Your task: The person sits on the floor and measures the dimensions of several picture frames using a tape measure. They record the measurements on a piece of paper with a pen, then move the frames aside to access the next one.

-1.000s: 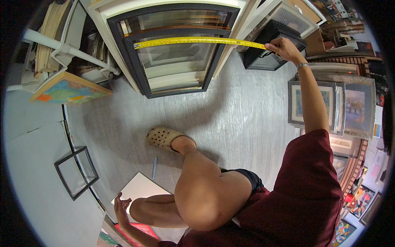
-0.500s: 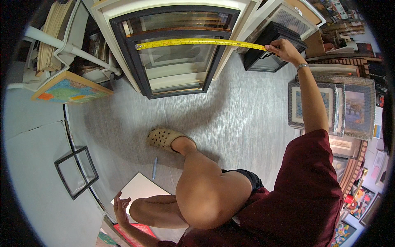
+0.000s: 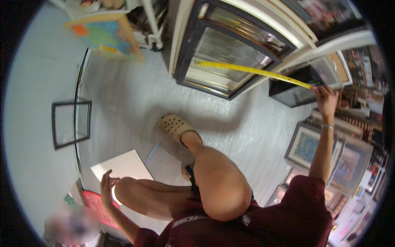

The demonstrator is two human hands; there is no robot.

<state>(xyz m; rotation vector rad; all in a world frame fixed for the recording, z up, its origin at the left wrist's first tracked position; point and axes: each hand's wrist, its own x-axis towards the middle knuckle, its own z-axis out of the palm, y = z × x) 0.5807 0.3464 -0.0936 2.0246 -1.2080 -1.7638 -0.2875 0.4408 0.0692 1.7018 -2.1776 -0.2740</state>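
My right hand (image 3: 327, 101), on an outstretched arm at the upper right, is closed on a tape measure. Its yellow blade (image 3: 255, 71) runs leftward in front of a stack of dark picture frames (image 3: 230, 98) and ends in mid-air or against them; I cannot tell which. Glass in the frames throws reflections. Beside my bent knee, my left hand (image 3: 108, 187) is raised with its fingers apart and nothing in it. Just beyond that hand lies a white rectangular board (image 3: 129, 161) on the floor, partly covered by the hand and knee.
A blue pen (image 3: 152, 151) lies by the board. An empty dark frame (image 3: 53, 125) stands at the left. Further back leans a colourful picture (image 3: 105, 37) with a wooden edge. Framed pictures (image 3: 303, 145) are stacked at the right, and a black frame (image 3: 284, 96) stands below the tape.
The view has turned, so the frames and tape appear further right and tilted. The tape's free end has come away from the frame's left side. My left hand stays by the knee.
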